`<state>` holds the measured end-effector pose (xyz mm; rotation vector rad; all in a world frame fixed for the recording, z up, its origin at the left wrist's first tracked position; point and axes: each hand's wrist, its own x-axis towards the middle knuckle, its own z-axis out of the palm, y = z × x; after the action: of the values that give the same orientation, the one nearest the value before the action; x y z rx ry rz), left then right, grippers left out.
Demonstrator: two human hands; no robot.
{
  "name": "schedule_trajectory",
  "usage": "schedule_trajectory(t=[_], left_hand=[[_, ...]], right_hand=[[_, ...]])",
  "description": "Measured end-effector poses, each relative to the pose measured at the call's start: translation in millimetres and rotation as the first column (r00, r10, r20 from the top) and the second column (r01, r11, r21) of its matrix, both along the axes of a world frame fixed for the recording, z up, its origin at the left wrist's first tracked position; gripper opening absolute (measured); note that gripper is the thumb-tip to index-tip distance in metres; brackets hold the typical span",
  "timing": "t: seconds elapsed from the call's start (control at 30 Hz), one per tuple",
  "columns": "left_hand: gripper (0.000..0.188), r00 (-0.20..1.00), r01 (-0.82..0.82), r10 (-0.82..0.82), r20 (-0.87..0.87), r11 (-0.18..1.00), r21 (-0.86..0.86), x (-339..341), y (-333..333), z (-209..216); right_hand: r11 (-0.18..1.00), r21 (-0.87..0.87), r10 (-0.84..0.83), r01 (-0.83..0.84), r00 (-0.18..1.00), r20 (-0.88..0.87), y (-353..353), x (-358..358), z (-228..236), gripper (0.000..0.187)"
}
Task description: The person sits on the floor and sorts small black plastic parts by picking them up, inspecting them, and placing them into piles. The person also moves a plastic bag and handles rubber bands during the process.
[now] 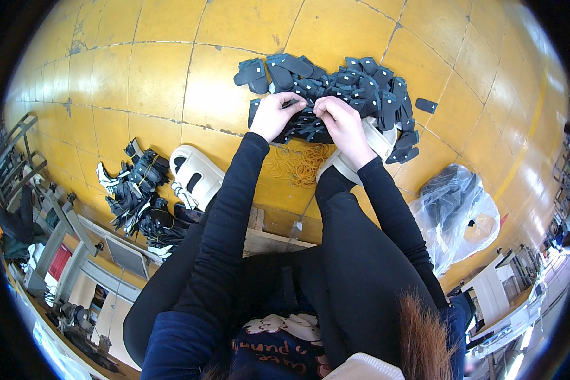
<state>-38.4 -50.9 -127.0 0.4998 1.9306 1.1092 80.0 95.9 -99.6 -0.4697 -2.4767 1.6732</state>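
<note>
My left hand (276, 116) and my right hand (343, 121) are close together over a heap of dark flat pieces (361, 88) on the yellow floor. These pieces have rounded ends, and many carry a small white mark. The fingers of my left hand are bent into a pinch near a dark edge; what they hold blends into the heap. My right hand's thumb and fingertips are pressed together, and anything between them is too small to make out. Just below the hands lies a tangle of yellow rubber bands (304, 166).
Cream slip-on shoes (199, 178) are on my feet, the right one against the heap. Dark bundled pieces (147, 190) lie at the left. A clear plastic bag with dark contents (457, 215) stands at the right. One loose piece (426, 105) lies apart. Metal frames (76, 247) stand at far left.
</note>
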Motion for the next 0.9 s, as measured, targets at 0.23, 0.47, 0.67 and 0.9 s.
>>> schedule_trajectory(t=[0.23,0.47,0.67,0.9], left_hand=[[0.02,0.973,-0.231,0.232,0.004,0.97,-0.072,1,-2,-13],[0.018,0.967,-0.255,0.255,0.004,0.967,-0.022,-12,-11,-20],[0.023,0.883,-0.469,0.458,0.104,0.871,0.143,-12,3,4],[0.023,0.784,-0.327,0.104,0.612,0.907,0.266,-15,20,38]], right_hand=[[0.964,0.218,0.177,-0.152,0.979,-0.099,-3,1,7,0.017],[0.977,-0.049,-0.212,0.209,0.973,-0.086,6,6,6,0.018],[0.851,-0.372,-0.397,0.371,0.918,0.008,30,-5,10,0.013],[0.711,-0.678,-0.228,0.187,0.973,0.029,15,-35,20,0.004]])
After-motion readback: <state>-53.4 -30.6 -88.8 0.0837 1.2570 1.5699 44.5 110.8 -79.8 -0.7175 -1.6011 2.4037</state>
